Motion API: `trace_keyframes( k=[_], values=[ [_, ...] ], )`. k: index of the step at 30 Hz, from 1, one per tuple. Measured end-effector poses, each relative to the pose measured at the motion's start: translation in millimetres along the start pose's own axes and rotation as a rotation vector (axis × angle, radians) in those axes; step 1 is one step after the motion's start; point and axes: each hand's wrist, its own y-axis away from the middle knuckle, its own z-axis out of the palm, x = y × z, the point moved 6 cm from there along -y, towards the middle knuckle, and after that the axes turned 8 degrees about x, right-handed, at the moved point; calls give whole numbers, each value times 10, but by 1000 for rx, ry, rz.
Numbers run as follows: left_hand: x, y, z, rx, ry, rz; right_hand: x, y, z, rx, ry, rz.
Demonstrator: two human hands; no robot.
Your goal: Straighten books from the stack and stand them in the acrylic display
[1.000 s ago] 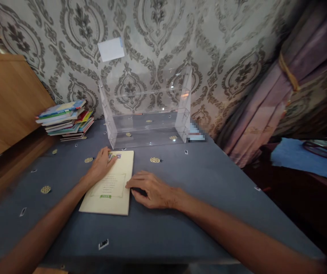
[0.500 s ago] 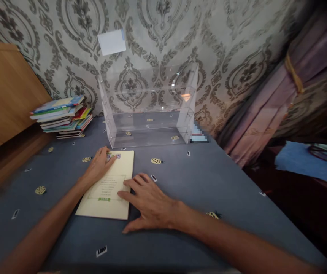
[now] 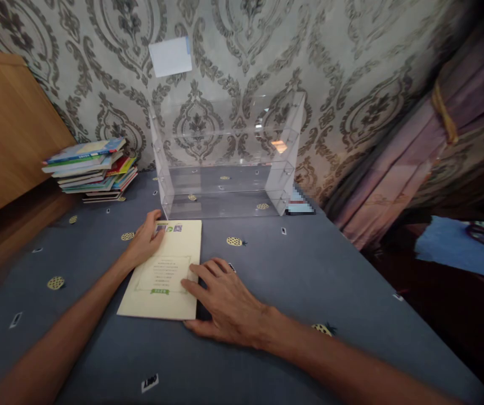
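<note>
A cream-coloured book (image 3: 164,301) lies flat on the patterned blue-grey tablecloth, its printed text upside down to me and small square codes near its far edge. My left hand (image 3: 146,239) rests at the far left edge, thumb on the cover, the other fingers just off the side and partly hidden. On the near right side, my right hand (image 3: 225,304) has spread fingers, the tips touching the cover's edge. Its thumb reaches the near right corner; whether it goes underneath I cannot tell. Beyond the book stands a clear tiered acrylic rack (image 3: 225,163).
A stack of books (image 3: 92,169) sits at the back left beside a wooden cabinet (image 3: 14,129). Patterned wallpaper rises behind, with a white card (image 3: 171,57) on it. A tied curtain (image 3: 411,163) hangs at right, past the table's edge.
My right thumb has drawn in to the book's near right corner. My left hand stays at the left edge. The whole view has shifted slightly.
</note>
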Motion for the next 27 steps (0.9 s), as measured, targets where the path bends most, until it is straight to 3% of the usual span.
trace_keyframes(
  k=[11, 16, 20, 27],
  values=[
    [52, -9, 0, 10, -109, 43, 101, 4, 2, 15, 3, 2],
    [313, 84, -62, 84, -381, 208, 106, 2, 3, 2, -4, 7],
    [522, 149, 38, 28, -447, 299, 111, -4, 9, -3, 1, 6],
    [534, 179, 124, -14, -486, 174, 107, -4, 5, 0, 4, -18]
  ],
)
